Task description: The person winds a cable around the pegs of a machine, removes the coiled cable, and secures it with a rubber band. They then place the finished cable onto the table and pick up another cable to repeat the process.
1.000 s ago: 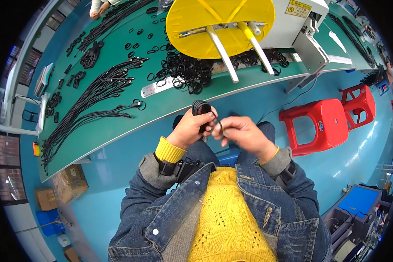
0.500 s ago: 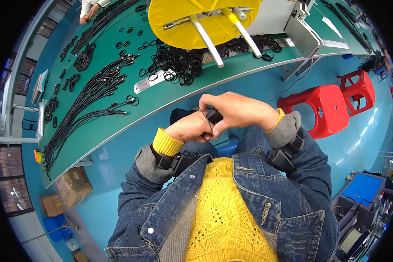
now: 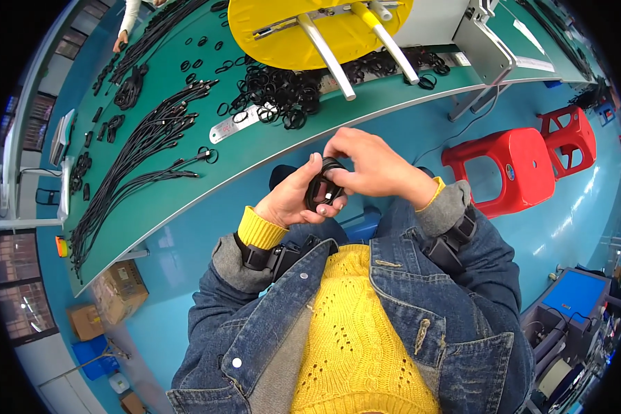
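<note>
A black cable (image 3: 315, 193), wound into a small coil, is held between my two hands in front of the bench edge. My left hand (image 3: 293, 196) cups the coil from the left and below, thumb up along its side. From the right, my right hand (image 3: 376, 165) pinches the coil's upper part with bent fingers. A small pale connector end shows inside the loop. On the green bench lie a bundle of straight black cables (image 3: 141, 148) and a heap of black rings or bands (image 3: 276, 90).
The green bench (image 3: 186, 183) curves across the far side, with a metal ruler (image 3: 231, 127) on it. A yellow round board with rods (image 3: 317, 31) stands behind the heap. Red stools (image 3: 510, 172) stand at right, cardboard boxes (image 3: 121, 290) at lower left. Another person's hand (image 3: 121, 41) is at far left.
My hands have turned and parted a little, so the cable coil now shows between them. My left hand has opened into a cupping hold. The other person's hand has moved left and nearer.
</note>
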`<act>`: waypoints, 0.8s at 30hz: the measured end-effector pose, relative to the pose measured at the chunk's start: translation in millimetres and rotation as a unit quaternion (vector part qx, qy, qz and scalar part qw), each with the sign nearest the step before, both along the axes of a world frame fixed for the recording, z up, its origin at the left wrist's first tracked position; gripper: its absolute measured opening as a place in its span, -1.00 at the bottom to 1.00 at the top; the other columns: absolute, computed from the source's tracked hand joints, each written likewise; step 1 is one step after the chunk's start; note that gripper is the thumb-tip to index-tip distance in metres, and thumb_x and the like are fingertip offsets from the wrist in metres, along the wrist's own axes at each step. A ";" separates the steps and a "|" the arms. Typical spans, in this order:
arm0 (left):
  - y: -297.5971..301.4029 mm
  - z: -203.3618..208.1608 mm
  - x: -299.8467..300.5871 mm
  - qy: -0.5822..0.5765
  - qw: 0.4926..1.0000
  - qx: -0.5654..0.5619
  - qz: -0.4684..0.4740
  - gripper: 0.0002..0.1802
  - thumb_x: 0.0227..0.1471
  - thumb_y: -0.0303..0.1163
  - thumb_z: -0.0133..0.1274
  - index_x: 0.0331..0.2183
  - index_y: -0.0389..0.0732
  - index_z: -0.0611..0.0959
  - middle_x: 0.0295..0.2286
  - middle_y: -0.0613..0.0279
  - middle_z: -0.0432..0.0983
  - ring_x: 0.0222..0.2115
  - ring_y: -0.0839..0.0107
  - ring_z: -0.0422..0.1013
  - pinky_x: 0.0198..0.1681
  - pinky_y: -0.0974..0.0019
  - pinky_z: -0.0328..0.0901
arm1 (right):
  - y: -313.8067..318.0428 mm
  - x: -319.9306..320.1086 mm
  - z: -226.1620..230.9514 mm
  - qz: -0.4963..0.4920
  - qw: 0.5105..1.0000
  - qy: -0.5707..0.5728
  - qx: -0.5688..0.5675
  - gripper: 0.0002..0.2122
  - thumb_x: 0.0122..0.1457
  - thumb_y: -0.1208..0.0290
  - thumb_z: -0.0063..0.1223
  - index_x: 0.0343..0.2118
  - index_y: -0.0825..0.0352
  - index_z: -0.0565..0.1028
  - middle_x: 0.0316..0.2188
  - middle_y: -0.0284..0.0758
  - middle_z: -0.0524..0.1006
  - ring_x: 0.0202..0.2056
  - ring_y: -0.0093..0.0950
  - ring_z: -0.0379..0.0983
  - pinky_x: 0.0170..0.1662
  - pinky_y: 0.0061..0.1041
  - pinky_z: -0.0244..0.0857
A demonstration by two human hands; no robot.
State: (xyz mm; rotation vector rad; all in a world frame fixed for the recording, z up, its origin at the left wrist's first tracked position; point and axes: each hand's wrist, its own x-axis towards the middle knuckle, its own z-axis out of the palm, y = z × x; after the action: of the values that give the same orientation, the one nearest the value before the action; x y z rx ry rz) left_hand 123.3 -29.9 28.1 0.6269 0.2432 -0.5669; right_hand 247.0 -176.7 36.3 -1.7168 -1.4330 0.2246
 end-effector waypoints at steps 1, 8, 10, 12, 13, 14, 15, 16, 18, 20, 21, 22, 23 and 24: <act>0.2 -1.7 0.6 0.005 1.000 0.006 -0.008 -0.45 0.04 0.16 -0.17 -0.26 -0.18 0.44 -0.51 0.21 0.34 -0.66 0.59 0.16 -0.77 0.65 -0.03 | 1.1 -1.8 -3.7 -0.011 0.999 -0.028 -0.040 -0.83 0.07 0.45 -0.05 -0.29 0.40 0.39 -0.42 -0.31 0.46 -0.43 -0.51 0.38 -0.40 -0.51 0.30; -4.6 -1.7 3.5 0.001 0.993 0.121 0.008 -0.59 -0.02 -0.03 0.02 -0.35 -0.21 0.47 -0.56 0.27 0.34 -0.65 0.63 0.17 -0.77 0.64 -0.06 | -0.4 -24.8 -27.5 -0.040 0.926 0.346 -0.142 -0.82 0.06 0.45 -0.08 -0.28 0.40 0.36 -0.37 -0.29 0.41 -0.30 -0.55 0.33 -0.23 -0.44 0.24; -6.0 -2.9 0.9 -0.033 0.977 0.205 -0.050 -0.65 -0.12 -0.16 0.14 -0.39 -0.22 0.48 -0.57 0.30 0.35 -0.63 0.64 0.18 -0.75 0.62 -0.04 | -3.9 -25.9 -42.4 -0.004 0.948 0.310 -0.072 -0.80 0.07 0.42 -0.09 -0.26 0.40 0.34 -0.42 -0.31 0.41 -0.35 -0.54 0.35 -0.27 -0.44 0.26; -9.0 -0.8 1.0 -0.049 0.963 0.263 -0.042 -0.71 -0.17 -0.25 0.15 -0.42 -0.22 0.48 -0.58 0.33 0.34 -0.64 0.63 0.18 -0.73 0.59 -0.02 | -8.3 -23.2 -43.8 0.016 0.957 0.289 -0.037 -0.79 0.08 0.41 -0.10 -0.26 0.40 0.34 -0.44 -0.32 0.42 -0.38 -0.54 0.36 -0.29 -0.43 0.27; -11.4 0.6 1.1 -0.063 0.945 0.320 -0.032 -0.75 -0.21 -0.34 0.16 -0.44 -0.22 0.48 -0.59 0.36 0.34 -0.64 0.63 0.18 -0.72 0.57 0.00 | -10.5 -20.7 -37.5 0.009 0.957 0.288 -0.042 -0.80 0.09 0.39 -0.10 -0.27 0.39 0.34 -0.46 -0.31 0.42 -0.40 -0.50 0.38 -0.32 -0.41 0.27; -13.1 1.8 1.8 -0.078 0.922 0.379 -0.018 -0.78 -0.25 -0.43 0.16 -0.47 -0.22 0.49 -0.60 0.39 0.34 -0.65 0.63 0.19 -0.70 0.55 0.01 | -10.8 -16.3 -28.5 0.005 0.957 0.285 -0.045 -0.80 0.09 0.37 -0.09 -0.29 0.39 0.33 -0.49 -0.30 0.43 -0.43 -0.45 0.40 -0.36 -0.39 0.28; -15.7 2.4 1.6 -0.078 0.921 0.382 -0.010 -0.78 -0.25 -0.43 0.16 -0.47 -0.22 0.49 -0.60 0.39 0.34 -0.65 0.63 0.19 -0.70 0.55 0.01 | -10.1 -12.3 -20.6 0.004 0.958 0.282 -0.047 -0.80 0.10 0.35 -0.09 -0.30 0.38 0.33 -0.52 -0.28 0.44 -0.46 -0.41 0.42 -0.39 -0.36 0.28; -19.9 2.9 1.0 -0.146 0.886 0.441 0.012 -0.79 -0.27 -0.45 0.18 -0.51 -0.23 0.48 -0.62 0.39 0.34 -0.66 0.60 0.21 -0.68 0.47 0.07 | -10.6 -11.7 -13.6 0.013 0.959 0.278 -0.047 -0.80 0.10 0.35 -0.09 -0.30 0.38 0.33 -0.52 -0.28 0.44 -0.46 -0.41 0.42 -0.39 -0.36 0.28; -26.4 1.7 -2.7 -0.203 0.832 0.514 0.051 -0.80 -0.28 -0.47 0.20 -0.55 -0.24 0.48 -0.63 0.39 0.35 -0.67 0.56 0.23 -0.66 0.40 0.13 | -8.7 -20.9 -0.9 -0.068 0.986 0.091 -0.123 -0.80 0.08 0.33 -0.07 -0.34 0.37 0.33 -0.60 -0.23 0.44 -0.55 -0.29 0.42 -0.47 -0.34 0.27; -36.0 -15.9 -3.0 -0.272 0.768 0.572 0.099 -0.78 -0.27 -0.41 0.21 -0.57 -0.28 0.48 -0.64 0.30 0.39 -0.65 0.48 0.28 -0.57 0.28 0.23 | -3.9 -31.8 2.7 -0.097 0.984 -0.012 -0.147 -0.80 0.08 0.32 -0.06 -0.36 0.36 0.32 -0.64 -0.21 0.43 -0.59 -0.23 0.41 -0.51 -0.33 0.27; -33.8 -24.7 -3.2 -0.267 0.762 0.580 0.111 -0.78 -0.27 -0.41 0.21 -0.57 -0.28 0.48 -0.64 0.30 0.39 -0.65 0.48 0.28 -0.57 0.28 0.23 | -0.1 -37.7 -0.8 -0.114 0.984 -0.037 -0.131 -0.79 0.08 0.29 -0.04 -0.39 0.35 0.32 -0.67 -0.16 0.41 -0.62 -0.16 0.38 -0.55 -0.32 0.26; -31.8 -33.4 -4.5 -0.272 0.666 0.694 0.025 -0.77 -0.24 -0.38 0.19 -0.58 -0.29 0.49 -0.64 0.25 0.41 -0.62 0.47 0.31 -0.54 0.27 0.25 | 1.8 -43.7 -5.6 -0.132 0.983 -0.060 -0.116 -0.78 0.07 0.27 -0.03 -0.42 0.34 0.31 -0.70 -0.12 0.39 -0.65 -0.09 0.35 -0.59 -0.31 0.24; -29.9 -41.7 -6.4 -0.265 0.552 0.788 -0.065 -0.76 -0.22 -0.35 0.18 -0.58 -0.30 0.49 -0.63 0.20 0.43 -0.59 0.45 0.33 -0.50 0.25 0.27 | 3.8 -47.8 -16.1 -0.119 0.985 -0.063 -0.110 -0.78 0.07 0.27 -0.03 -0.42 0.34 0.31 -0.70 -0.12 0.39 -0.65 -0.09 0.35 -0.59 -0.31 0.24; -30.8 -48.1 -6.7 -0.261 0.549 0.792 -0.060 -0.76 -0.22 -0.35 0.18 -0.58 -0.30 0.49 -0.63 0.20 0.43 -0.59 0.45 0.33 -0.50 0.25 0.27 | 4.7 -49.3 -32.7 -0.117 0.983 -0.067 -0.122 -0.76 0.08 0.25 -0.04 -0.41 0.35 0.32 -0.71 -0.14 0.40 -0.68 -0.14 0.35 -0.61 -0.34 0.23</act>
State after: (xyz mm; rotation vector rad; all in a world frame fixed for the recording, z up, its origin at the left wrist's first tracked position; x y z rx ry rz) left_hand 116.6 -60.6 -20.0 2.5905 0.0756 -0.0877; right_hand 197.8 -172.0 3.5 -2.1182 -1.3265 0.1628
